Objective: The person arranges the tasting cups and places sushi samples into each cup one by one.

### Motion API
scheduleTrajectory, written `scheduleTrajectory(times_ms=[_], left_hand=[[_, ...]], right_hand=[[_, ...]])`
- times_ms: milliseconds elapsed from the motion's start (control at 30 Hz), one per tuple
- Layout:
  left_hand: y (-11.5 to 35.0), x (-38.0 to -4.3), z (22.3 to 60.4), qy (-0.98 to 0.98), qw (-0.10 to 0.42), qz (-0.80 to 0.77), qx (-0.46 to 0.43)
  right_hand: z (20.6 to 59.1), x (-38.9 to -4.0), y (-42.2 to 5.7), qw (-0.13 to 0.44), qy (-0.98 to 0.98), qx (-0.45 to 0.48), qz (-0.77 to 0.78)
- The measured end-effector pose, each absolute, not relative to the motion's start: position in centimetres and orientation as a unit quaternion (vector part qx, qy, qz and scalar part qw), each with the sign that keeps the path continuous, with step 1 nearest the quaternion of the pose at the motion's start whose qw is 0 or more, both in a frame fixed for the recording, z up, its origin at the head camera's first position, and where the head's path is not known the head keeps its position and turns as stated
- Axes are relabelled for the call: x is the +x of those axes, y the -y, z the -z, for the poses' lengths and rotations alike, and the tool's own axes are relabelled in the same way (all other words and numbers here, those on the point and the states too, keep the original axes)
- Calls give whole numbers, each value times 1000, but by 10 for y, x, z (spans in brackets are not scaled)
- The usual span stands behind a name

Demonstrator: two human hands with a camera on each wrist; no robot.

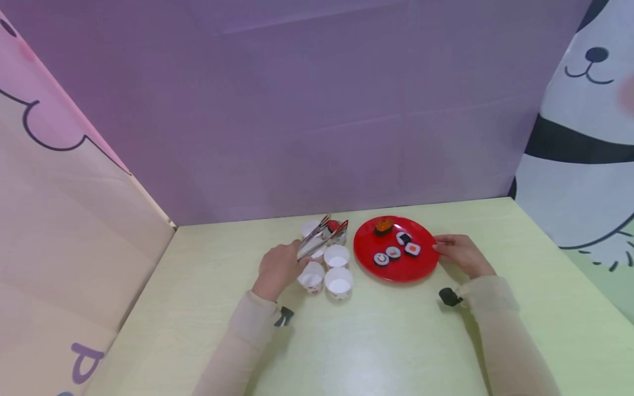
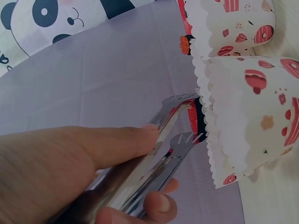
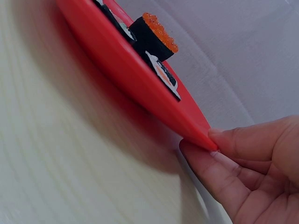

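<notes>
My left hand point(image 1: 279, 267) grips metal tongs point(image 1: 309, 247), thumb on one arm and fingers on the other. The tongs' fork-shaped tips stand on either side of a red-topped sushi piece point(image 2: 193, 117) with a black wrap, at the back right paper cup point(image 1: 339, 238); whether they touch it I cannot tell. With thumb above and fingers below, my right hand point(image 1: 460, 254) pinches the right rim of a red plate point(image 1: 396, 274). On the plate lie an orange roe sushi point(image 1: 383, 226) and several flat sushi pieces, one with an orange centre point(image 1: 412, 249).
Several white paper cups, including a front right one point(image 1: 339, 283) and a front left one point(image 1: 312, 276), cluster left of the plate on the pale table point(image 1: 346, 341). A purple cloth backdrop point(image 1: 317, 121) rises behind the table's far edge.
</notes>
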State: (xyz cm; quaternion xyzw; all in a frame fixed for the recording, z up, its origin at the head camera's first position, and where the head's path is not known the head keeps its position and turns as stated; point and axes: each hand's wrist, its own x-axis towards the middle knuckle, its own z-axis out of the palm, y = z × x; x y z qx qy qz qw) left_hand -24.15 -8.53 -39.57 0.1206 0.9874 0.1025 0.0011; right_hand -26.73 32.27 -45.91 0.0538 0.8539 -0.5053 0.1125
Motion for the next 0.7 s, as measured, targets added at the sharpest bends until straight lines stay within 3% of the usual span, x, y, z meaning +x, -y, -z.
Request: scheduleTrajectory(times_ms=[700], left_hand=[[85, -241, 395, -987, -1, -109, 122]], right_hand=[[460, -268, -322, 113, -850, 55, 512]])
